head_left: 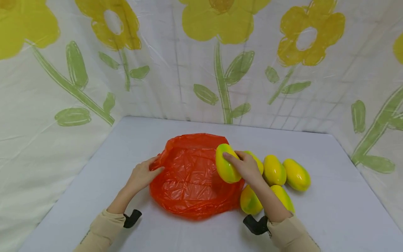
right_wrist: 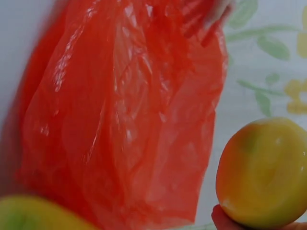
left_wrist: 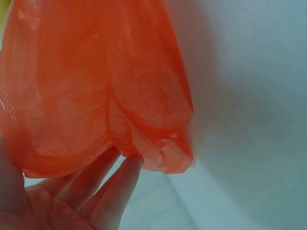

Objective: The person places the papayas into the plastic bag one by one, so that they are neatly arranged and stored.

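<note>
You have the red plastic bag set on the tabletop, roughly midway between its left and right edges, mouth spread wide. Your left grip holds the bag's rim on the side toward the tabletop's left edge, thumb inside the mouth and fingers outside. Your right grip is clamped on a yellow-green fruit, held raised by the rim on the side toward the right edge; in the head view it overlaps that rim, while the right wrist view shows a gap between fruit and bag.

As for progress, the bag is open and one fruit is in your grip. You can see no fruit in the part of the bag's inside that shows, though the folds could hide something, so this looks like an early stage. Five more fruits lie on the tabletop between the bag and the right edge: three in a row on the far-edge side, the nearest of them partly behind your right grip, and two closer to you, partly covered by your forearm. Judging by that, most of the handling remains.
</note>
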A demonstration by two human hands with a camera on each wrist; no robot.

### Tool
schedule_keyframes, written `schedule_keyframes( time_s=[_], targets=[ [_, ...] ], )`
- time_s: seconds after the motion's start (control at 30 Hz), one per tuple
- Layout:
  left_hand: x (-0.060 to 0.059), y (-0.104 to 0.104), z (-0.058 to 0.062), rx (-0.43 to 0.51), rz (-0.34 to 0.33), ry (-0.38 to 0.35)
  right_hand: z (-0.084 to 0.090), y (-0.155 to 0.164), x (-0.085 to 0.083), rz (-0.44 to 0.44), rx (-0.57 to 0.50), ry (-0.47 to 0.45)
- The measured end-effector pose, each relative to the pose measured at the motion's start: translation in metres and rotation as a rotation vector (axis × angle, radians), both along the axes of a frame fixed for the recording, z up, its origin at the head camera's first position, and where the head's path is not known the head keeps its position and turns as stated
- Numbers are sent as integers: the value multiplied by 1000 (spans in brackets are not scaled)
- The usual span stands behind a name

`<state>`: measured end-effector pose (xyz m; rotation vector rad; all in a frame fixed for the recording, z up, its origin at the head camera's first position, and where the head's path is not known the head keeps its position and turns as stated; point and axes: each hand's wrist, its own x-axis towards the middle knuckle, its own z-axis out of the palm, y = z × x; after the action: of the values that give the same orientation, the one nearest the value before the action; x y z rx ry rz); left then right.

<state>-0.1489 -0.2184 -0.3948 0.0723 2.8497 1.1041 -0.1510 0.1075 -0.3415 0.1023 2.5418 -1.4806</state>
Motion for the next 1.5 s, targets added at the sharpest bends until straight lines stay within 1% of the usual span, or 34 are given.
schedule_keyframes(
  time_s=[0.3,0.5,0.6,0.83,1.13,1.33,1.5],
  targets=[
    [2,0,2,-13,-4,4,-9,-39,-14,-4,-42,-3],
    [0,-1,1,-10,6,1,-18,-62,-24,-33,-75,-10],
    [-1,-1,1,-12,7,-2,-23,-73,-26,-48,-93,-19],
    [0,-2,2,-13,5,-15,-38,-96,-29,-63,-174,-49],
    [0,-3,2,-7,6,-24,-44,-121,-36,-95,-202,-112],
    [1,-4,2,-3,6,-30,-50,-135,-42,-98,-212,-151],
    [1,-4,1,-13,2,-19,-55,-143,-45,-122,-237,-162]
  ],
)
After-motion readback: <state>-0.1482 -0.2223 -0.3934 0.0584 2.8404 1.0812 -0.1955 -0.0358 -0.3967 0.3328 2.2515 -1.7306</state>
